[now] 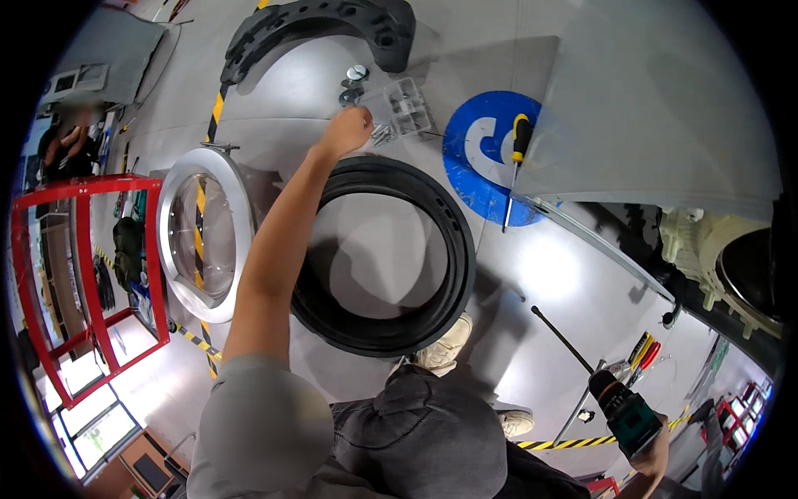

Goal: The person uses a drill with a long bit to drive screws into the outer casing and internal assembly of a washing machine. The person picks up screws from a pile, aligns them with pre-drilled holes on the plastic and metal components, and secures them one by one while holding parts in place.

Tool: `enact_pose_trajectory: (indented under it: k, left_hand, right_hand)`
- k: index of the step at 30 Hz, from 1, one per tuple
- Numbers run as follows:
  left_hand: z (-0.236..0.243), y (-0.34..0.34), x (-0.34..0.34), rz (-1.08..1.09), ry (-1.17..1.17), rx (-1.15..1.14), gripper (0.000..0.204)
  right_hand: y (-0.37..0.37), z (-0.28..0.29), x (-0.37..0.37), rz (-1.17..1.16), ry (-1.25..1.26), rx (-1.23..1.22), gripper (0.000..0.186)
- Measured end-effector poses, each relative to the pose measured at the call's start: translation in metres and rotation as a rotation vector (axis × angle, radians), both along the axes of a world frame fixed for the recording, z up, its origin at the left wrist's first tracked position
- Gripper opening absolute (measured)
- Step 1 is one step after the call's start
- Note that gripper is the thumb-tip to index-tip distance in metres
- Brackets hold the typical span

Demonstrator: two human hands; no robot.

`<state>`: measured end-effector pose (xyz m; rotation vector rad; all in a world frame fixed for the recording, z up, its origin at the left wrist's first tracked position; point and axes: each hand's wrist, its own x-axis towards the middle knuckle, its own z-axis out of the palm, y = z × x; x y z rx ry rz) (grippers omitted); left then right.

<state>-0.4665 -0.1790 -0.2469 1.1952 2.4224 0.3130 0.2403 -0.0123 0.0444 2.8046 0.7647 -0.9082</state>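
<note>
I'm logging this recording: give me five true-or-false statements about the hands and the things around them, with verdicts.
1. The right hand holds a power drill. True.
2. The silver-rimmed door lies to the left of the black ring. True.
3. The left hand is inside the black ring. False: it is beyond the ring, beside small metal parts.
4. The screwdriver lies on the silver-rimmed door. False: it lies across the blue circle on the floor.
5. The curved dark piece is closer to the person than the black ring. False: it lies farther away.
</note>
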Motion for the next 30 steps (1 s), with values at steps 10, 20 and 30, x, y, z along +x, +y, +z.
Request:
enact_pose_trajectory:
  k: [10, 20, 30]
  left_hand:
    - [-0.064, 0.021, -0.042, 0.096, 0.400, -0.185, 0.026]
    - [0.085, 0.048, 0.200, 0.458, -1.075, 0.621, 0.030]
    - [0.155, 0.110, 0.365, 0.649, -1.914, 0.561, 0.012]
  right_hand:
    - [0.001, 0.040, -0.057, 1.436, 0.559, -0.088, 0.055]
    - [-0.038, 0.040, 0.009, 1.442, 0.249, 0.101, 0.035]
    - [-0.114, 0.055, 0.101, 0.873, 0.724, 0.526, 0.047]
